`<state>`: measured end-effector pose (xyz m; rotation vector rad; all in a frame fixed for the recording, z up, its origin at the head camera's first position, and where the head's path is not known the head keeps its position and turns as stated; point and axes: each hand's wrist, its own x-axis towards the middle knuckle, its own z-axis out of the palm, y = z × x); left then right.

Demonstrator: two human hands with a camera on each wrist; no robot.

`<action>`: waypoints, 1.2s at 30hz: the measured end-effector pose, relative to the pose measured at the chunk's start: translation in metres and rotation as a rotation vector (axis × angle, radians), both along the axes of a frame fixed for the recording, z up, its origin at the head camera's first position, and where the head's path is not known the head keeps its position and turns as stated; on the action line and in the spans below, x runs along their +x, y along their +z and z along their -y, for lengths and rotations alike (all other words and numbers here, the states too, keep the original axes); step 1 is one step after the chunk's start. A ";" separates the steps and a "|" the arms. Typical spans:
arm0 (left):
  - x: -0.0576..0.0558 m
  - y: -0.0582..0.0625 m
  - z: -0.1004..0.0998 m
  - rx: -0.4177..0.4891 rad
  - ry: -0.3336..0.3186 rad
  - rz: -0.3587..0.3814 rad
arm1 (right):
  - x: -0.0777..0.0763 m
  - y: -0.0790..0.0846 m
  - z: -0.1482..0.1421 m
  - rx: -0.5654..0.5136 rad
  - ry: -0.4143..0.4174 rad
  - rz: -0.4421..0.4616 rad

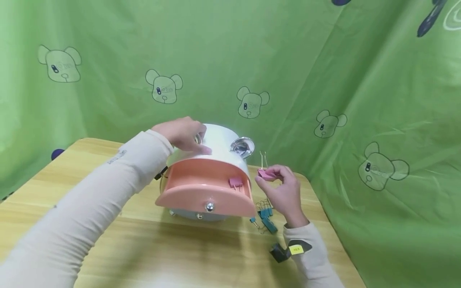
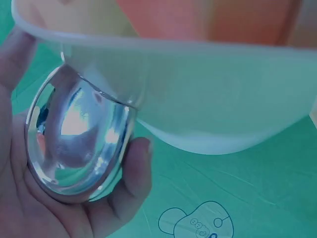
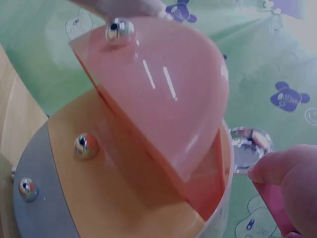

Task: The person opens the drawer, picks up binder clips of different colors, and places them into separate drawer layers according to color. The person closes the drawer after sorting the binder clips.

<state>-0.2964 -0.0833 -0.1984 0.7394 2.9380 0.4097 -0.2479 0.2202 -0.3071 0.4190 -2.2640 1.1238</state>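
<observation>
A white rounded drawer box (image 1: 221,138) stands on the table, its coral top drawer (image 1: 187,199) pulled out. One pink binder clip (image 1: 235,182) lies inside at the drawer's right. My left hand (image 1: 183,134) reaches over the box top; in the left wrist view its fingers curl round a shiny silver dome (image 2: 79,134) fixed to the box. Just right of the drawer, my right hand (image 1: 286,194) pinches another pink binder clip (image 1: 264,174) between thumb and fingers, its wire handles pointing up. The right wrist view shows only part of that clip (image 3: 270,201).
Several teal binder clips (image 1: 267,218) lie on the wooden table (image 1: 158,256) below my right hand. A second silver dome (image 1: 242,147) sticks out from the box's upper right. Lower orange (image 3: 114,173) and grey drawers (image 3: 37,153) are closed. A green printed curtain (image 1: 216,52) hangs behind.
</observation>
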 end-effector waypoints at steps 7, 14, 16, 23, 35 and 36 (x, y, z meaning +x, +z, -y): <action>0.000 0.007 0.003 -0.016 0.069 0.052 | 0.005 0.011 0.014 -0.071 0.108 -0.053; 0.000 0.007 -0.002 -0.029 0.059 0.055 | 0.013 0.014 0.021 -0.081 0.148 -0.032; -0.001 0.007 -0.003 -0.029 0.062 0.060 | 0.015 0.014 0.023 -0.076 0.162 -0.030; -0.003 0.007 -0.006 -0.034 0.067 0.073 | 0.020 0.014 0.030 -0.081 0.244 -0.076; -0.002 0.006 -0.004 -0.032 0.082 0.064 | 0.025 0.015 0.036 -0.093 0.396 -0.111; -0.002 0.006 -0.004 -0.033 0.083 0.064 | 0.025 0.014 0.036 -0.094 0.414 -0.111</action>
